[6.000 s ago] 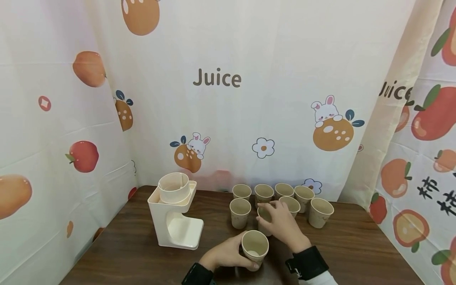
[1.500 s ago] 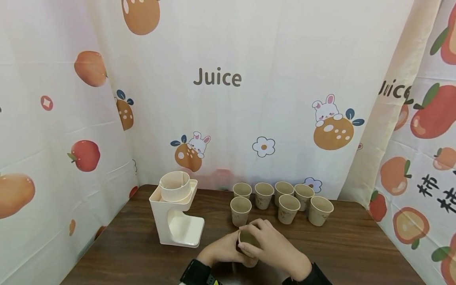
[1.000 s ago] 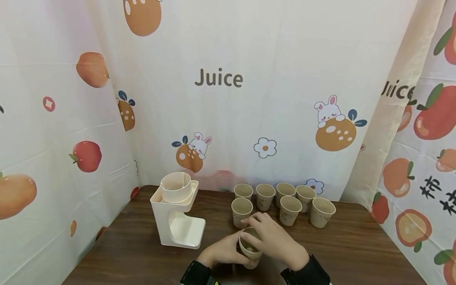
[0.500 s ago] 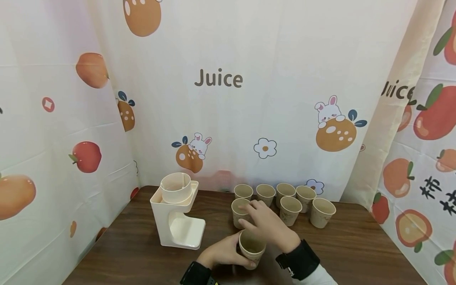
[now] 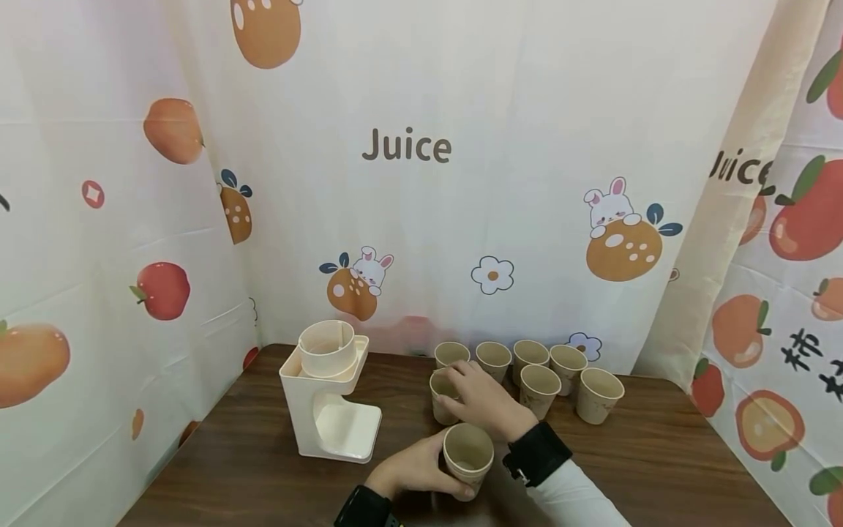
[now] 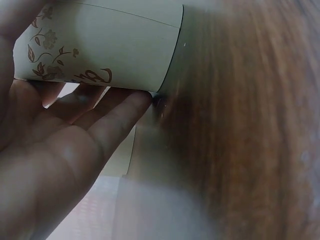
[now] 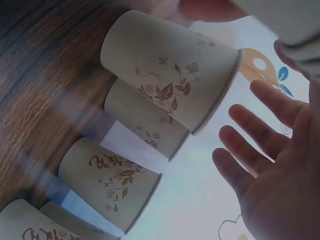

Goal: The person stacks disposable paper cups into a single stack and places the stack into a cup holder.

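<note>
My left hand grips a stack of nested beige paper cups low at the near side of the table. In the left wrist view, brown flower print shows on the cup wall, with the fingers curled beneath it. Over the rim of a standing paper cup, at the left of the front row, reaches my right hand. Its fingers are spread in the right wrist view, close to the mouth of the nearest cup.
Several paper cups stand upright behind and right of my right hand, such as the rightmost cup and a front cup. A white juicer-like stand with a round top sits at the left. Printed cloth hangs behind the wooden table.
The middle front cup that the right hand touched earlier has gone into the left hand's cup. The right hand then lifted away and moved forward and left to the front-left cup.
</note>
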Action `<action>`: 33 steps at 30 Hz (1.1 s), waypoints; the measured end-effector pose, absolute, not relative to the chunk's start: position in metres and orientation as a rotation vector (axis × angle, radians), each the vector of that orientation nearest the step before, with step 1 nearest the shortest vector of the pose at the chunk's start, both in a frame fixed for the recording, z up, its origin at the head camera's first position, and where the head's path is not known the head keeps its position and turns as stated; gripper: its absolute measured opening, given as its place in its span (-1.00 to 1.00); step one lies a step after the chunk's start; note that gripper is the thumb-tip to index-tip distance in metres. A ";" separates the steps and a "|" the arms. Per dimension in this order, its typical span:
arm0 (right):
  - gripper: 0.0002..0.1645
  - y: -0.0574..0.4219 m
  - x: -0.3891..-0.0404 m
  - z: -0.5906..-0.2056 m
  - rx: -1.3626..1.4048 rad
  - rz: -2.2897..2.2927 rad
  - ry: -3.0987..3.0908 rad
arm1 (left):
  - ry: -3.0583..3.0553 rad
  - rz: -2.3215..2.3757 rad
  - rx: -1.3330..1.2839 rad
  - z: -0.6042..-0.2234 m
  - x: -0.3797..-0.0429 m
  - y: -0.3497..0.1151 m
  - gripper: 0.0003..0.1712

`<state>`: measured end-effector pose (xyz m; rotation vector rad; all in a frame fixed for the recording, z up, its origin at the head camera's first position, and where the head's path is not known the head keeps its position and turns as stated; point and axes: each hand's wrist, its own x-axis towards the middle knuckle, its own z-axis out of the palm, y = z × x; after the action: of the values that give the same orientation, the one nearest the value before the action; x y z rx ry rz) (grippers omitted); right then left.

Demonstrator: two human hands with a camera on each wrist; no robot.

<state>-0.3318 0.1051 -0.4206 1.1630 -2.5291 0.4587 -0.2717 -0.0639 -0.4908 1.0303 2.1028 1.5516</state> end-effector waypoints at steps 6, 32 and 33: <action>-0.45 0.101 -0.340 -0.421 1.169 0.463 -2.566 | 2.095 1.560 0.995 -0.490 -0.272 -0.065 -0.15; -0.46 0.104 -0.343 -0.424 1.160 0.399 -2.660 | 2.087 1.581 1.016 -0.493 -0.272 -0.063 -0.19; -0.46 0.104 -0.343 -0.424 1.160 0.401 -2.665 | 2.087 1.582 1.019 -0.493 -0.272 -0.063 -0.19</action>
<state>-0.3427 0.1036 -0.4240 1.1605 -2.6648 0.4005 -0.2718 -0.0630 -0.4932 1.0187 2.0869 1.5822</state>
